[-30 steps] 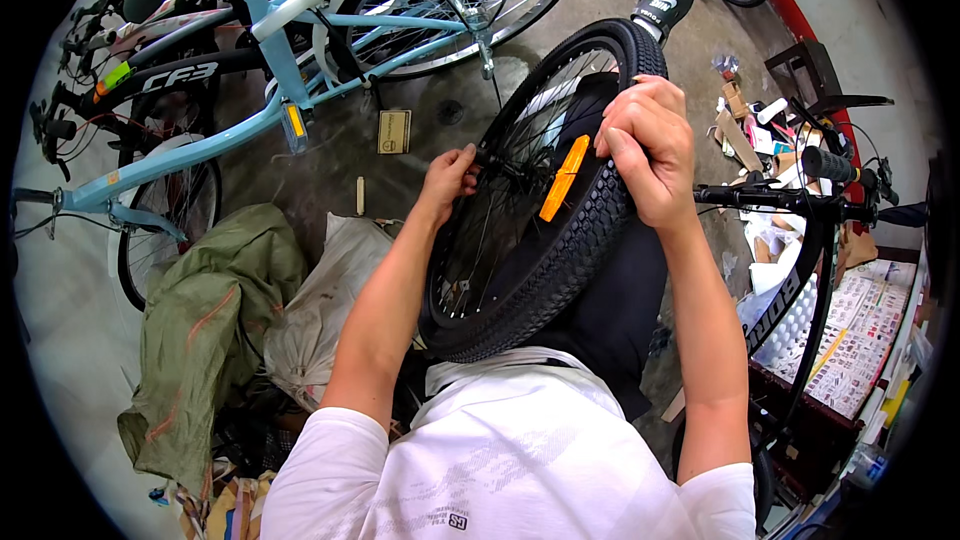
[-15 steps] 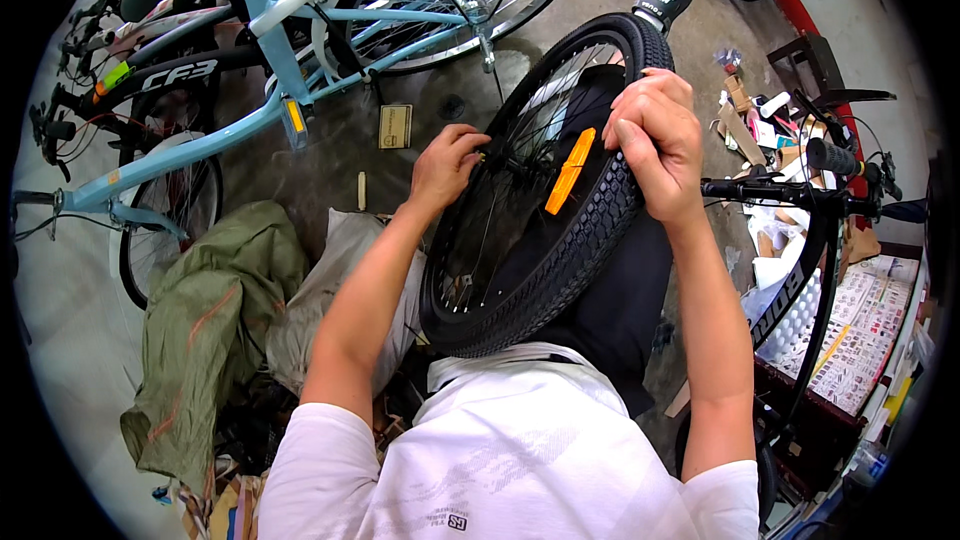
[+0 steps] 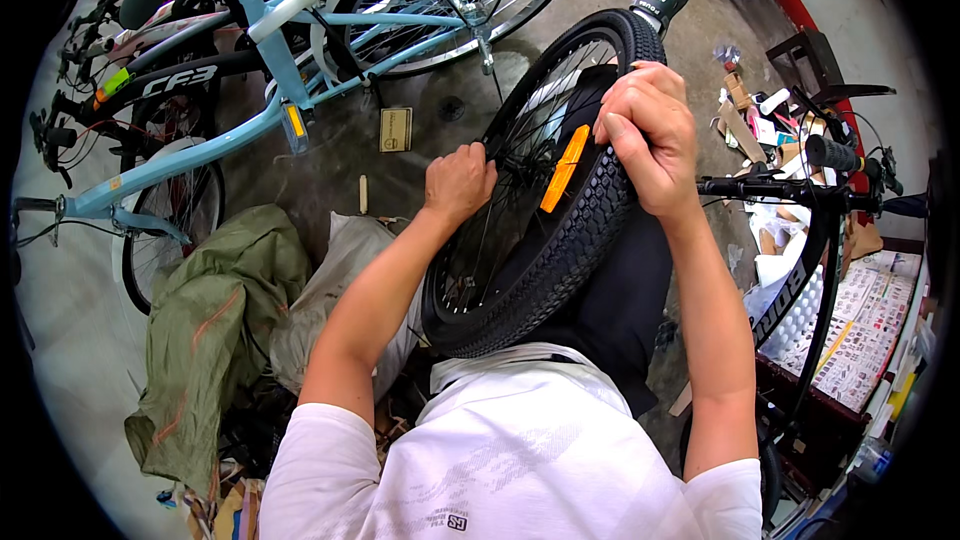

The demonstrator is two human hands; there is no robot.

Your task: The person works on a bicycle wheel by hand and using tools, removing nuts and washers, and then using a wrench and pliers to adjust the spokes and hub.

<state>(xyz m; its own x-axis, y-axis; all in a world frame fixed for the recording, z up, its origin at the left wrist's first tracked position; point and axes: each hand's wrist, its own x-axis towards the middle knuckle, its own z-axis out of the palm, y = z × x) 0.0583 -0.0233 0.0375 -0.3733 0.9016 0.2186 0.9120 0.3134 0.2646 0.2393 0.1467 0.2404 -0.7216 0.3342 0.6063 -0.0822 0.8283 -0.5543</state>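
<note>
A black bicycle wheel (image 3: 585, 242) with a knobbly tyre leans tilted across my legs, an orange reflector (image 3: 566, 169) fixed among its spokes. My right hand (image 3: 650, 135) is closed round the tyre and rim at the upper right of the wheel, thumb on the near side. At the hub, on the wheel's left side, my left hand (image 3: 460, 181) is curled with its back turned up. Its fingertips are hidden, so what they grip at the axle end cannot be made out.
A light-blue bicycle frame (image 3: 190, 162) and other bikes fill the upper left. Green sacking (image 3: 215, 310) and a pale sack (image 3: 335, 280) lie left of me. A small cardboard box (image 3: 395, 129) sits on the floor. To the right are a handlebar (image 3: 790, 192) and scattered cardboard scraps.
My left hand has turned over at the hub, from a thumb-and-finger pinch to a curled fist with its back up. My right hand keeps its hold on the tyre.
</note>
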